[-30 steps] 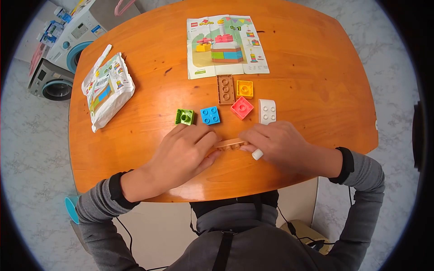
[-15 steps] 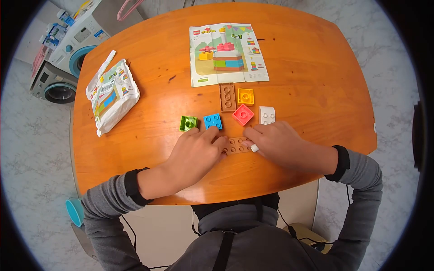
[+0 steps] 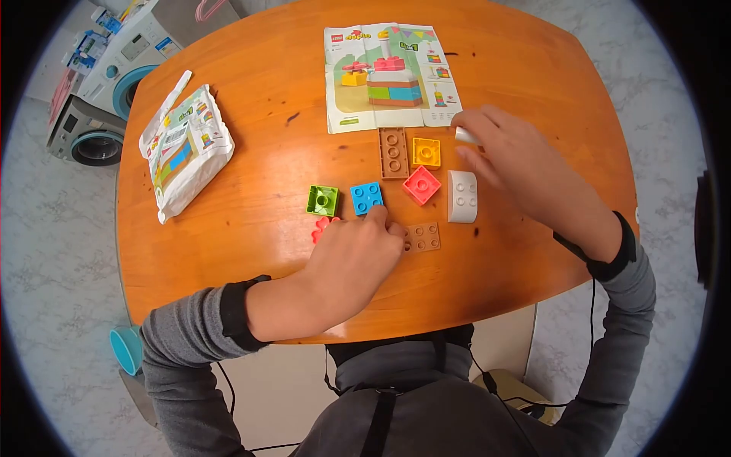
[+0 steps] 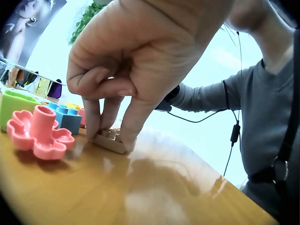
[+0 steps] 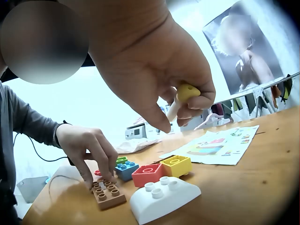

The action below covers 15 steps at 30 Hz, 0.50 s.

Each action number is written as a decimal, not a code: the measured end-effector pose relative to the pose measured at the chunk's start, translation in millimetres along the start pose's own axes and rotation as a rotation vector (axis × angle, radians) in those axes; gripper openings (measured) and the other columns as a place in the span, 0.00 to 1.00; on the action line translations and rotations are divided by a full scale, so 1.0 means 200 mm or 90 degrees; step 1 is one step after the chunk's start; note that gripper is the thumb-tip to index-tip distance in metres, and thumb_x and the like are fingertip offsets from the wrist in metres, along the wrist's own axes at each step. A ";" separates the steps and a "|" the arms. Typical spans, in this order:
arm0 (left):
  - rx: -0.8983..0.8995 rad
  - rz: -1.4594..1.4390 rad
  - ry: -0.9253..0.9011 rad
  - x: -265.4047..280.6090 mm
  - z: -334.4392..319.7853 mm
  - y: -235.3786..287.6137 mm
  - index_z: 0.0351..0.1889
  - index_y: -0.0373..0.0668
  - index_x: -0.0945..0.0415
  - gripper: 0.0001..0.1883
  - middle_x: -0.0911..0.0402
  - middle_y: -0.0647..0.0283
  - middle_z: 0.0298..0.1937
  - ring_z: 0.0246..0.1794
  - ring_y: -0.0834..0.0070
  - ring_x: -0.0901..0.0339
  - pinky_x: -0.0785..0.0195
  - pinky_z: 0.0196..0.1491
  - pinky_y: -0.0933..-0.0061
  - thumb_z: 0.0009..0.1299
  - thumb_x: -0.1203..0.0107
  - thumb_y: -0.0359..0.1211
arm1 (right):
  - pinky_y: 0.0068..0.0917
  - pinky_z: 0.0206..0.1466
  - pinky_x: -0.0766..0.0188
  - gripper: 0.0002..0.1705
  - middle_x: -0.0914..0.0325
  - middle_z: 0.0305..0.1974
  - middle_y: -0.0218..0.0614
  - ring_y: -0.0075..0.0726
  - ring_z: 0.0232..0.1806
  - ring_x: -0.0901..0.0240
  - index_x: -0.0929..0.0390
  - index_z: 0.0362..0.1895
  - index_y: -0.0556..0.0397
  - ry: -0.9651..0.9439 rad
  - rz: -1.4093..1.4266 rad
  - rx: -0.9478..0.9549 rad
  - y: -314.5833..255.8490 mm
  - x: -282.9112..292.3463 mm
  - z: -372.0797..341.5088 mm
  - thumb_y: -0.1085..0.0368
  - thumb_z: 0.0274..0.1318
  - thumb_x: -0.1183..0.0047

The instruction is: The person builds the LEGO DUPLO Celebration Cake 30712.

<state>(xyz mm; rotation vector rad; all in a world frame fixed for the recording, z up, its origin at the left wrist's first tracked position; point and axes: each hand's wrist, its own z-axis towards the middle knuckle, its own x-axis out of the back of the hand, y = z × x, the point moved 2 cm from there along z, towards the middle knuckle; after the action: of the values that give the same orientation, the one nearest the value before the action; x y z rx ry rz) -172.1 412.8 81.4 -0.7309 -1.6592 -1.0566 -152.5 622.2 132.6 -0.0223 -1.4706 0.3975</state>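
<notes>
My left hand (image 3: 352,255) pinches one end of a light-brown studded building plate (image 3: 423,237), which lies studs up on the table. The thumb and fingers grip its edges in the left wrist view. Curled around a toy candle (image 5: 175,108) with a white stem and yellow top, my right hand (image 3: 518,164) is raised over the table's right side. Only the candle's white end shows in the head view. A white curved brick (image 3: 462,196) lies below that hand. Beside the left hand are a blue brick (image 3: 366,198), a green brick (image 3: 323,201) and a pink flower piece (image 4: 41,133).
Farther back lie a darker brown plate (image 3: 394,154), a yellow brick (image 3: 426,153) and a coral-red brick (image 3: 421,186), undersides up. Behind them is an instruction sheet (image 3: 392,114). A crumpled white packet (image 3: 190,164) sits at the left of the wooden table (image 3: 274,68).
My right hand has let go of the plate and moved up and right with the candle. The left hand has shifted slightly right, still gripping the plate; the pink flower now shows beside it.
</notes>
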 end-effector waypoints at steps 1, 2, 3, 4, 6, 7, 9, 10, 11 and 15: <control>-0.001 0.000 0.000 0.00 0.00 0.00 0.32 0.38 0.27 0.09 0.26 0.55 0.33 0.23 0.60 0.24 0.29 0.27 0.64 0.58 0.41 0.32 | 0.39 0.36 0.33 0.10 0.31 0.33 0.45 0.51 0.35 0.30 0.31 0.39 0.58 -0.015 0.019 -0.030 0.03 -0.01 0.00 0.67 0.55 0.49; -0.005 0.015 -0.008 0.00 0.00 0.00 0.32 0.37 0.27 0.09 0.26 0.55 0.32 0.24 0.60 0.24 0.29 0.27 0.64 0.58 0.42 0.31 | 0.39 0.36 0.33 0.10 0.31 0.33 0.45 0.51 0.35 0.30 0.31 0.39 0.58 -0.015 0.018 -0.030 0.06 -0.03 -0.01 0.67 0.55 0.49; -0.010 0.030 -0.017 0.01 0.01 0.01 0.33 0.37 0.27 0.09 0.26 0.55 0.32 0.24 0.60 0.23 0.29 0.27 0.64 0.58 0.42 0.30 | 0.42 0.34 0.32 0.10 0.30 0.32 0.46 0.53 0.33 0.29 0.32 0.39 0.59 -0.011 0.001 -0.016 0.08 -0.06 -0.02 0.67 0.55 0.50; -0.009 0.029 -0.016 0.02 0.02 0.01 0.33 0.37 0.27 0.09 0.26 0.55 0.32 0.24 0.60 0.23 0.29 0.27 0.64 0.58 0.42 0.30 | 0.44 0.31 0.32 0.10 0.28 0.30 0.46 0.55 0.31 0.28 0.32 0.39 0.59 -0.007 -0.016 -0.001 0.10 -0.08 -0.02 0.68 0.55 0.50; -0.060 0.069 -0.056 0.05 0.04 0.03 0.33 0.35 0.27 0.08 0.27 0.55 0.31 0.26 0.60 0.23 0.29 0.26 0.65 0.57 0.43 0.28 | 0.45 0.32 0.32 0.10 0.27 0.28 0.48 0.55 0.30 0.28 0.32 0.39 0.59 -0.038 -0.016 -0.024 0.11 -0.10 -0.01 0.67 0.55 0.50; -0.058 0.068 -0.056 0.06 0.05 0.03 0.33 0.35 0.27 0.08 0.27 0.55 0.31 0.26 0.60 0.23 0.29 0.26 0.65 0.57 0.43 0.28 | 0.45 0.32 0.32 0.11 0.27 0.26 0.49 0.55 0.29 0.28 0.32 0.39 0.59 -0.066 -0.017 -0.049 0.12 -0.11 -0.01 0.66 0.54 0.50; -0.082 0.075 -0.079 0.07 0.06 0.04 0.31 0.34 0.27 0.08 0.26 0.54 0.31 0.27 0.61 0.22 0.28 0.26 0.66 0.53 0.43 0.23 | 0.45 0.32 0.32 0.11 0.27 0.24 0.49 0.55 0.29 0.28 0.32 0.38 0.59 -0.066 -0.033 -0.091 0.12 -0.12 0.01 0.65 0.54 0.50; -0.084 0.076 -0.079 0.08 0.07 0.05 0.31 0.34 0.27 0.08 0.26 0.54 0.31 0.27 0.61 0.22 0.28 0.26 0.66 0.53 0.43 0.23 | 0.46 0.32 0.32 0.12 0.27 0.22 0.50 0.55 0.28 0.28 0.31 0.38 0.59 -0.065 -0.050 -0.134 0.13 -0.12 0.02 0.64 0.53 0.49; -0.078 0.086 -0.099 0.09 0.08 0.05 0.29 0.34 0.27 0.08 0.26 0.54 0.31 0.27 0.62 0.22 0.28 0.26 0.67 0.50 0.42 0.21 | 0.46 0.32 0.32 0.12 0.27 0.22 0.50 0.55 0.28 0.28 0.31 0.38 0.59 -0.065 -0.051 -0.135 0.14 -0.12 0.03 0.64 0.53 0.49; -0.071 0.108 -0.117 0.11 0.09 0.09 0.26 0.34 0.26 0.10 0.25 0.53 0.29 0.28 0.63 0.21 0.28 0.26 0.69 0.44 0.42 0.19 | 0.43 0.28 0.34 0.13 0.27 0.20 0.48 0.53 0.25 0.29 0.32 0.37 0.59 -0.046 0.049 -0.165 0.16 -0.09 0.07 0.62 0.52 0.48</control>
<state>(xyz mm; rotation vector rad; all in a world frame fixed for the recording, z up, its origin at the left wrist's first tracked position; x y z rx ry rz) -170.5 436.7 105.1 -1.0509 -1.6683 -0.9907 -174.4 643.1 108.7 -0.2750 -1.5877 0.2696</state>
